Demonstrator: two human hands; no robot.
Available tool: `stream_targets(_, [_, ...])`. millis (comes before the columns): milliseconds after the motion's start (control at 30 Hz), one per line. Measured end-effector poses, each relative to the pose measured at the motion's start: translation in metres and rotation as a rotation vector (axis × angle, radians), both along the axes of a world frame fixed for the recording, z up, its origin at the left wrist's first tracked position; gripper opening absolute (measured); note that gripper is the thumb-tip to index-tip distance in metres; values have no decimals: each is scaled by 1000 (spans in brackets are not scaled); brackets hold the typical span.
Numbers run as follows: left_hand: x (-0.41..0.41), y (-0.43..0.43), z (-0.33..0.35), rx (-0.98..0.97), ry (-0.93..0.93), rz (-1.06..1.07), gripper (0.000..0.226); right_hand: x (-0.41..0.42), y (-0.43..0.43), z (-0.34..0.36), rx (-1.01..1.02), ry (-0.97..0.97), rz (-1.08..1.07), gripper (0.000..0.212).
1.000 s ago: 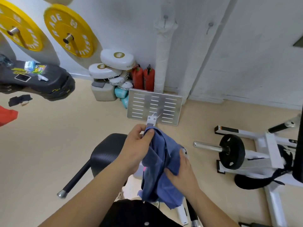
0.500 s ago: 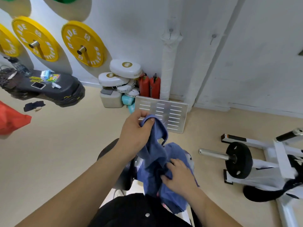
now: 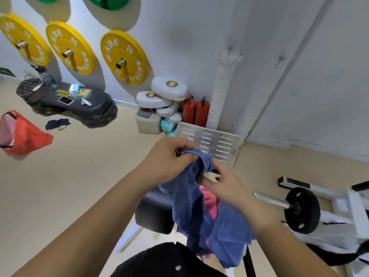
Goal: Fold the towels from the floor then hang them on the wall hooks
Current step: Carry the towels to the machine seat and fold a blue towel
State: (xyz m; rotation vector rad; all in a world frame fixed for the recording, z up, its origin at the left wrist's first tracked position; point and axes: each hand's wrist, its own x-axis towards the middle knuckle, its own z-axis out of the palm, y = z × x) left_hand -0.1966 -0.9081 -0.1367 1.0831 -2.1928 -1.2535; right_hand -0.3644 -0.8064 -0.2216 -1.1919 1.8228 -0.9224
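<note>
A blue towel (image 3: 191, 206) hangs crumpled in front of me over a black padded bench (image 3: 154, 210). My left hand (image 3: 167, 158) pinches the towel's top edge. My right hand (image 3: 225, 184) is just below and to the right, fingers bent at the cloth near that same edge. A pink towel (image 3: 210, 200) shows under the blue one. On the white wall above, two small hooks (image 3: 230, 49) (image 3: 280, 59) stick out; a white towel (image 3: 221, 84) hangs long from the left hook.
Yellow weight plates (image 3: 124, 56) are mounted on the wall at left. White pads (image 3: 169, 90), two red extinguishers (image 3: 196, 112) and a slotted metal plate (image 3: 209, 142) stand by the wall. A barbell rack with a black plate (image 3: 302, 209) is at right. A red bag (image 3: 22, 133) lies on the floor.
The view has tilted up toward the wall. My right hand has climbed from the towel's lower part to just under the top edge, and the pink towel now shows.
</note>
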Motion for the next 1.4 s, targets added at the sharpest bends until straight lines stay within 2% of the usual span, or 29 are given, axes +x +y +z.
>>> stream_targets(100, [16,-5,11,24,63,-36,13,19,-23,35,-142,-106,15,34])
stream_targets(200, [34,-15,22,12,89,-47,17,38,-41,52,-217,-115,-198,40])
stream_targets(267, [45,-24,29,27,86,-59,19,47,-48,59,-281,8,-263,61])
stream_targets(333, [50,-33,37,16,96,-91,18,51,-54,68,-365,137,-100,67])
stream_targets(400, [51,-40,48,-12,115,-127,19,57,-60,79,-365,131,42,52])
stream_targets(433, [51,-44,53,-27,124,-140,20,60,-62,85,-339,101,17,43])
stream_targets(533, [52,-59,65,-101,140,-118,18,62,-67,104,-333,36,-235,21])
stream_targets(667, [65,-83,56,-15,-60,-181,24,54,-76,126,-419,61,-469,27])
stream_targets(733, [69,-82,43,28,-155,-194,18,55,-79,128,-415,72,-524,26])
stream_targets(800, [70,-82,31,22,-145,-117,12,53,-79,128,-430,63,-603,21])
stream_targets(867, [69,-85,30,68,-21,-25,21,44,-76,127,-408,74,-643,16])
stream_targets(967, [67,-90,37,159,180,100,19,29,-68,114,-157,182,-552,12])
stream_targets(1067, [65,-80,36,143,204,23,16,37,-55,95,9,142,-395,17])
stream_targets(1133, [59,-66,30,146,174,-107,18,52,-49,95,-1,107,-232,41])
stream_targets(1200, [49,-56,27,144,190,-195,22,64,-48,100,-107,50,-76,53])
stream_targets(1300, [38,-52,24,159,229,-172,24,68,-44,104,-211,-140,-36,52])
stream_targets(1400, [40,-49,12,320,309,-80,23,70,-40,101,-201,-107,-53,40])
